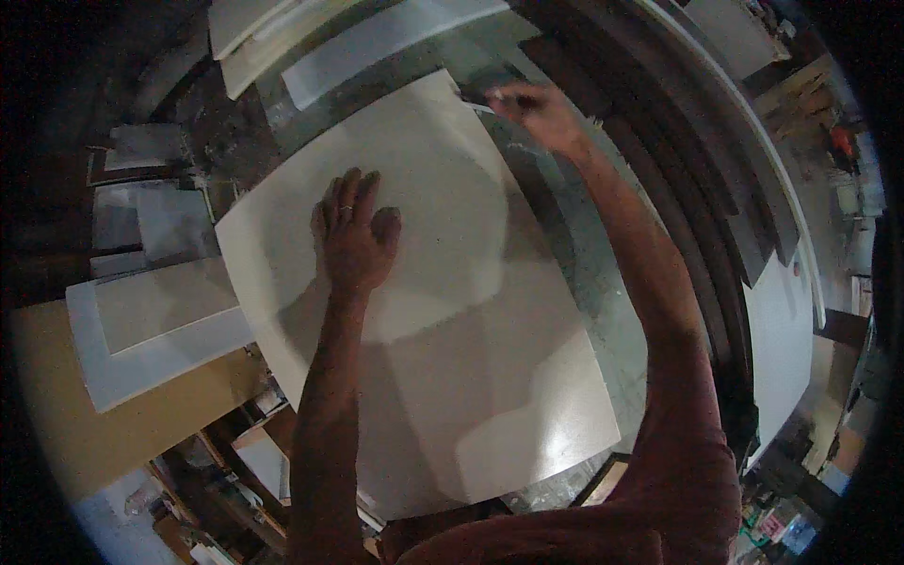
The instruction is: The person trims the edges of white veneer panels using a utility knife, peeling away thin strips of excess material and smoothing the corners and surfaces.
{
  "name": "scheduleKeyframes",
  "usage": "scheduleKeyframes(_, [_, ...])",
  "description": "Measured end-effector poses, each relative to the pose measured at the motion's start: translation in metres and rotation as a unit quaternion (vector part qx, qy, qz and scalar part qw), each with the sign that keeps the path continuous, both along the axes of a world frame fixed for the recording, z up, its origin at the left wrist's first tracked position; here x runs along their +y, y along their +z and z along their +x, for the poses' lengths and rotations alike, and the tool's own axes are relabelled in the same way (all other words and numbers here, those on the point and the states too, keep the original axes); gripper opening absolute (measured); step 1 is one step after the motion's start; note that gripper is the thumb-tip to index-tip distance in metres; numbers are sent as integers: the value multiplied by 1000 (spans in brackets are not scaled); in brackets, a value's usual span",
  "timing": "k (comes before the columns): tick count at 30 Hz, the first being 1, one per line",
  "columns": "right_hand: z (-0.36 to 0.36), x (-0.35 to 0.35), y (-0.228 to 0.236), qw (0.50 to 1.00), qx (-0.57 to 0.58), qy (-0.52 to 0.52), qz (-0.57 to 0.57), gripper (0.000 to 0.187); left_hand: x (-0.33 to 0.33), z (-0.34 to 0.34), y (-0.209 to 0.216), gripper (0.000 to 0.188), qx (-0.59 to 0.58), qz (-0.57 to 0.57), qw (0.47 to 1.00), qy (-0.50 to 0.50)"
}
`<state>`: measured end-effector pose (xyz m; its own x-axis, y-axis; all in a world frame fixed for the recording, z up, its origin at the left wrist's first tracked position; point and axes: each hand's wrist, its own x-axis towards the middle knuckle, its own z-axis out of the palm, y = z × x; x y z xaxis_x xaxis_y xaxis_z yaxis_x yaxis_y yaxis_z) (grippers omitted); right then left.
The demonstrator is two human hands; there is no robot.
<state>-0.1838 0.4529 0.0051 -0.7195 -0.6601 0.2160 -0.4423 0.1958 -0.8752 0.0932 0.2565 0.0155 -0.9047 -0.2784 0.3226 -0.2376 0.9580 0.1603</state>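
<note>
A large white board lies flat in front of me, one corner pointing away. My left hand rests palm down on its left half, fingers spread; a ring shows on one finger. Out at the far right corner of the board, my right hand is closed round a small dark hand tool held against the edge. Motion blur hides the exact kind of tool. A thin white strip stands off the board's edge just below the tool.
Long dark brown panels are stacked along the right. A pale panel lies beyond the board. On the left are smaller white boards over a tan sheet, and wooden offcuts sit below them.
</note>
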Motion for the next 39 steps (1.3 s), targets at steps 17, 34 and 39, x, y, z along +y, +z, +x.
scheduleKeyframes(17, [-5, 26, -14, 977, -11, 205, 53, 17, -3, -8, -11, 54, -22, -18, 1000, 1])
scheduleKeyframes(34, [10, 18, -14, 976, 110, 180, 51, 13, 0, -9, -7, 51, -33, -19, 999, 3])
scheduleKeyframes(39, [58, 79, -21, 973, 102, 202, 49, 14, -1, 0, -9, 51, -39, -29, 999, 10])
